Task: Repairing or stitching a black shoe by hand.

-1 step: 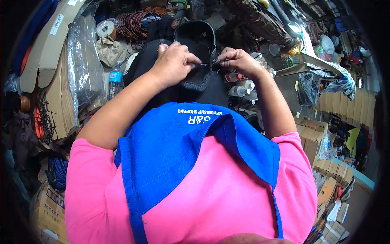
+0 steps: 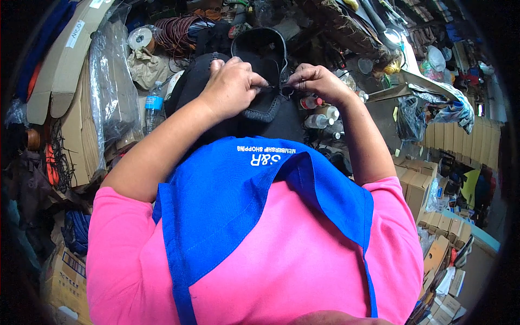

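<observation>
A black case (image 2: 262, 115) with an open, curved top and a braided or stitched rim rests on my dark-clothed lap. My left hand (image 2: 233, 86) reaches over its left side, thumb and fingers pinched above the opening; what they hold, if anything, is too small and dark to make out. At the case's right edge, my right hand (image 2: 317, 82) has its fingertips pinched together close to the rim. Whether they grip the rim or a thin strand there cannot be told. A small gap separates the two hands.
Left of my lap stand a water bottle (image 2: 154, 105) with a blue label and plastic-wrapped cardboard (image 2: 114, 81). Several bottles (image 2: 319, 120) sit by my right forearm. Beyond are a cord coil (image 2: 176, 35) and a white spool (image 2: 141, 38). Cardboard boxes (image 2: 414, 181) are stacked at right.
</observation>
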Tool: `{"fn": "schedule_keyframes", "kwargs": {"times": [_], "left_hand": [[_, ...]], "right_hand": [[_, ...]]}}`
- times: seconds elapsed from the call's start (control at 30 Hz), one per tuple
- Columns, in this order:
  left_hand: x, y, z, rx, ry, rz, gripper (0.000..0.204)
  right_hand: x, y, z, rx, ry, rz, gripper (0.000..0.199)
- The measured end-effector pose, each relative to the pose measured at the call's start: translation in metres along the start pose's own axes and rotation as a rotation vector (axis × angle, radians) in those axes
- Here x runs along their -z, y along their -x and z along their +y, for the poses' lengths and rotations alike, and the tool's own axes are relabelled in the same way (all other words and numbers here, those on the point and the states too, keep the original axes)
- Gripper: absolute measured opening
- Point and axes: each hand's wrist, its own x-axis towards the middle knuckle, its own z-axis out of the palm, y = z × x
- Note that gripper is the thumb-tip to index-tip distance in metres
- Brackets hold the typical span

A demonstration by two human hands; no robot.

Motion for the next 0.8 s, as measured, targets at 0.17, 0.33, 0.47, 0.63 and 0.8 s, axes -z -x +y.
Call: {"fn": "schedule_keyframes", "kwargs": {"times": [0.17, 0.33, 0.47, 0.63, 0.8], "left_hand": [[-0.006, 0.006, 0.003, -0.011, -0.071, 0.055, 0.015], [-0.004, -0.007, -0.002, -0.031, -0.068, 0.01, 0.013], [0.012, -0.004, 0.017, -0.195, -0.321, 0.039, 0.014], [0.009, -0.009, 0.004, -0.149, -0.216, -0.042, 0.018], [0.0, -0.002, -0.01, -0.024, -0.045, -0.028, 0.021]], "right_hand": [[-0.006, 0.005, -0.009, -0.001, 0.154, 0.058, 0.021], [-0.005, 0.003, -0.008, 0.048, 0.144, 0.062, 0.024], [-0.007, 0.004, -0.022, 0.051, 0.316, 0.075, 0.029], [-0.011, 0.007, -0.015, 0.098, 0.291, 0.13, 0.028], [-0.028, 0.013, -0.027, 0.409, 0.829, 0.426, 0.052]]}}
